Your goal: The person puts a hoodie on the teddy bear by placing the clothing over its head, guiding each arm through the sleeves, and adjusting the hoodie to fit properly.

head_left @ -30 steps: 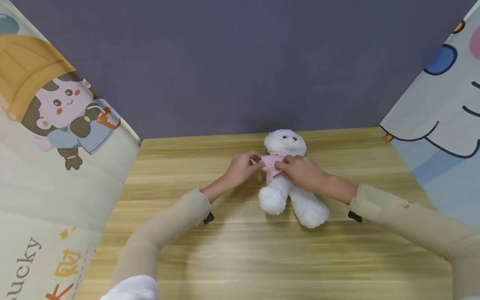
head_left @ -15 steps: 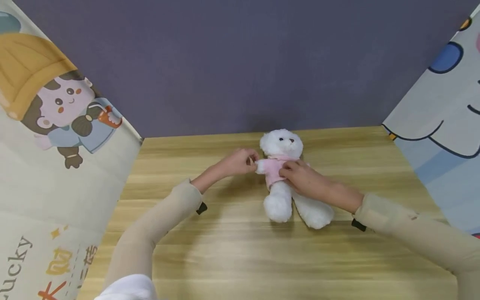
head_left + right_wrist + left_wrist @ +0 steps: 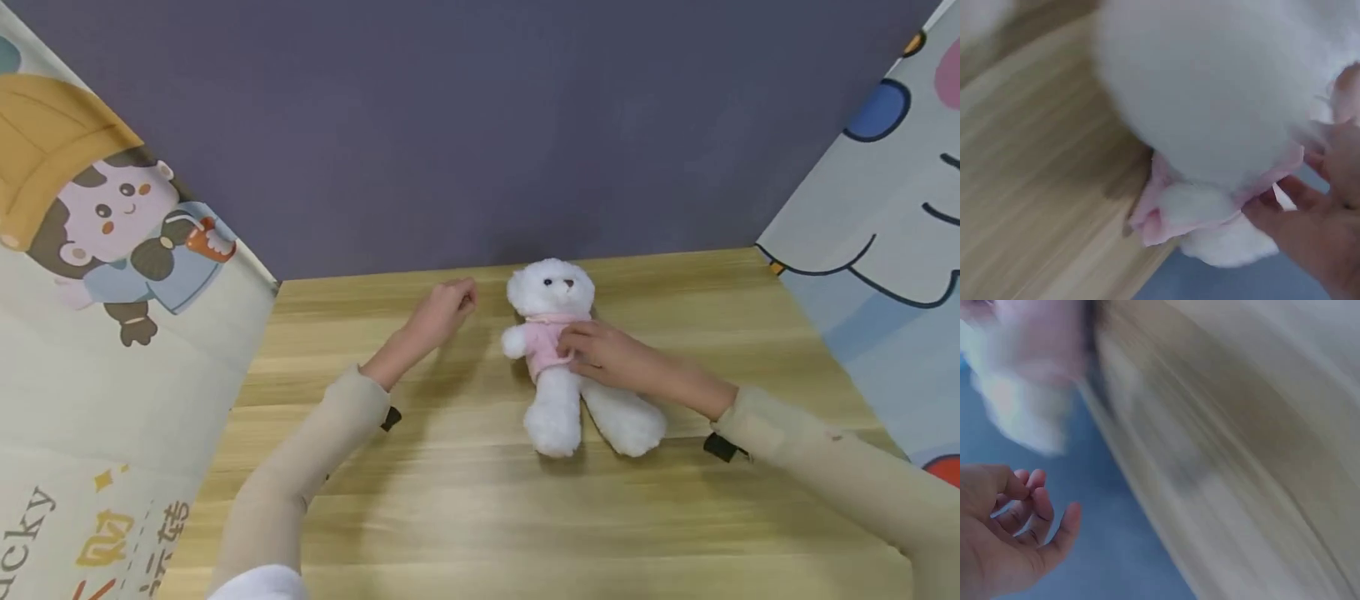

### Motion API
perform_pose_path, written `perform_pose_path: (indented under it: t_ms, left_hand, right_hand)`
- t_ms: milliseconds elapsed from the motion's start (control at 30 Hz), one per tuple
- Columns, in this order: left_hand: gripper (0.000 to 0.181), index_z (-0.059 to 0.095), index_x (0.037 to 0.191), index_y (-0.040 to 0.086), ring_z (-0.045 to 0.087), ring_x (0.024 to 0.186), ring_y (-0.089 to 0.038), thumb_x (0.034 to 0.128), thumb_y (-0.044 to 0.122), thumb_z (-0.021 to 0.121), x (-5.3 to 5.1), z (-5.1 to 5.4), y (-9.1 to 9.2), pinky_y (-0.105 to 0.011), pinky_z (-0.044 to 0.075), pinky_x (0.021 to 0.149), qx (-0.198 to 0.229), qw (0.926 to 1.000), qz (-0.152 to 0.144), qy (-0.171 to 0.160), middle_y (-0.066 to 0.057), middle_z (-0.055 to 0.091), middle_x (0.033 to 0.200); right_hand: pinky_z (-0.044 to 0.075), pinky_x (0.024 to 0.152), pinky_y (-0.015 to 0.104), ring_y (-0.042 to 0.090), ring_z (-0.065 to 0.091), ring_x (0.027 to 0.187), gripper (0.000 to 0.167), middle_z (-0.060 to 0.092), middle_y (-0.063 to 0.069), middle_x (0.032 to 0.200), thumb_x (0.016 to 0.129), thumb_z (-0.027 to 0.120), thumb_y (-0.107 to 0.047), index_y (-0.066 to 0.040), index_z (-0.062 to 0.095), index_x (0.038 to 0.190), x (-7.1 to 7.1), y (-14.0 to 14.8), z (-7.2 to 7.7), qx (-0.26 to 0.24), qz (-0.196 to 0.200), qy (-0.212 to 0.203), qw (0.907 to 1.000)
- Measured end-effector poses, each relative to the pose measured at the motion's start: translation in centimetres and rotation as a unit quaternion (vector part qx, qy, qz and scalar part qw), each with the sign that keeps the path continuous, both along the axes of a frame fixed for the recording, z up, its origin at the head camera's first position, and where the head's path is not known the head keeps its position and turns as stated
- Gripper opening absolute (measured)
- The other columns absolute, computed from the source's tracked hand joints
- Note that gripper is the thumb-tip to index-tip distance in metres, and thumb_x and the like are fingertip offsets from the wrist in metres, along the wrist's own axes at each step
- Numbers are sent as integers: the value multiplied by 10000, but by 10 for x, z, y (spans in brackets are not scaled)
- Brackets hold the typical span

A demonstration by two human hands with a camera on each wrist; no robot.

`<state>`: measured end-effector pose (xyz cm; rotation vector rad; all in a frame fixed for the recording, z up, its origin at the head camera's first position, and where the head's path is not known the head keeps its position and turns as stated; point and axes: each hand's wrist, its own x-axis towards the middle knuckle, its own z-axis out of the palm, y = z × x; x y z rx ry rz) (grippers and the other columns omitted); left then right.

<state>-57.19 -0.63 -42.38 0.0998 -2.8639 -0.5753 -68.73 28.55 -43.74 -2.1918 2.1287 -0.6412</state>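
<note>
A white plush bear (image 3: 553, 412) lies on its back on the wooden table, head toward the dark wall. It wears a small pink shirt (image 3: 542, 343), and its arm on the left side sticks out of the sleeve. My right hand (image 3: 611, 354) lies over the bear's front. In the right wrist view its thumb and fingers pinch the hem of the pink shirt (image 3: 1279, 169). My left hand (image 3: 444, 312) hangs left of the bear, apart from it. Its fingers are loosely curled and hold nothing, as the left wrist view shows on the left hand (image 3: 1016, 525).
A dark grey wall (image 3: 480, 125) stands behind the table (image 3: 465, 500). Printed cartoon panels border it, a left panel (image 3: 90, 375) and a right panel (image 3: 907, 350). Each wrist carries a small black device.
My left hand has let go of the bear's sleeve side and moved away to the left. The bear's arm has come into view from the sleeve. My right hand stays at the shirt.
</note>
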Motion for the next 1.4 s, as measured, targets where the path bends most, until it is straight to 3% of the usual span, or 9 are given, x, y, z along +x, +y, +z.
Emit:
perform_pose_path:
  t_ms: [167, 267, 367, 500, 700, 933, 1133, 1267, 1400]
  left_hand:
    - [186, 644, 1154, 45, 634, 878, -184, 977, 86, 606, 9, 20, 43, -286, 546, 720, -2, 9934, -1138, -121, -81, 676, 1046]
    - [261, 626, 1226, 61, 614, 927, -168, 987, 166, 642, 17, 16, 66, -250, 534, 747, -261, 9807, -1837, -621, -72, 640, 1097]
    - [326, 624, 1270, 94, 570, 913, -140, 1002, 279, 648, 25, 11, 79, -245, 510, 747, -615, 9731, -2030, -893, -41, 602, 1097]
    - [405, 638, 1226, 157, 564, 851, -127, 1005, 492, 587, 30, 13, 88, -285, 508, 672, -1051, 9750, -1686, -994, -3, 606, 1056]
    - [720, 548, 1293, 131, 619, 797, -212, 935, 748, 454, 35, 16, 108, -368, 523, 586, -1603, 9686, -1122, -1535, -53, 622, 1076]
    - [651, 539, 1316, 125, 619, 814, -246, 951, 664, 523, 54, 13, 117, -390, 531, 618, -1716, 9675, -738, -1706, -68, 629, 1083]
    - [484, 570, 1187, 156, 628, 769, -250, 972, 588, 526, 52, 6, 122, -445, 504, 668, -2173, 9619, -611, -1546, -32, 650, 925]
    - [470, 606, 1137, 175, 667, 813, -260, 950, 606, 588, 50, 3, 124, -469, 518, 725, -2397, 9568, -467, -1576, -14, 679, 912]
    - [323, 649, 1061, 158, 684, 833, -269, 986, 470, 606, 46, 1, 123, -490, 536, 751, -2526, 9585, -511, -1222, -26, 698, 924]
  right_hand:
    - [487, 1004, 523, 346, 578, 1227, 367, 601, 144, 1357, 973, 630, 1, -60, 593, 1333, 7, 4, 13, -86, -504, -1014, 9935]
    - [549, 909, 520, 368, 623, 1144, 382, 600, 179, 1328, 963, 625, 24, -34, 575, 1337, 9, 19, 17, -150, -1084, -1358, 9847]
    - [574, 848, 517, 387, 644, 1082, 375, 612, 208, 1280, 947, 668, -5, 11, 576, 1310, 12, 34, 15, 129, -1478, -1458, 9781]
    - [579, 859, 466, 339, 677, 1049, 296, 662, 185, 1234, 995, 641, -74, 22, 617, 1274, 27, 34, 6, 272, -1490, -1484, 9773]
    - [586, 813, 430, 287, 702, 964, 250, 710, 161, 1130, 989, 597, 35, 12, 663, 1229, 54, 20, -5, -4, -1807, -2147, 9598]
    - [573, 869, 476, 338, 677, 1003, 305, 692, 197, 1119, 910, 665, 83, 52, 649, 1214, 79, 11, -10, 92, -2013, -2220, 9540]
    - [577, 817, 395, 296, 683, 958, 201, 708, 172, 1070, 953, 640, 33, 42, 664, 1152, 83, 11, -8, 0, -2071, -2196, 9533]
    - [568, 776, 338, 216, 679, 907, 147, 724, 71, 962, 940, 699, -15, -5, 692, 1086, 86, 17, -2, 209, -1808, -2499, 9510]
    - [574, 778, 341, 195, 686, 906, 126, 730, 36, 953, 933, 720, -47, -40, 699, 1057, 92, 16, 3, 213, -1522, -2467, 9568]
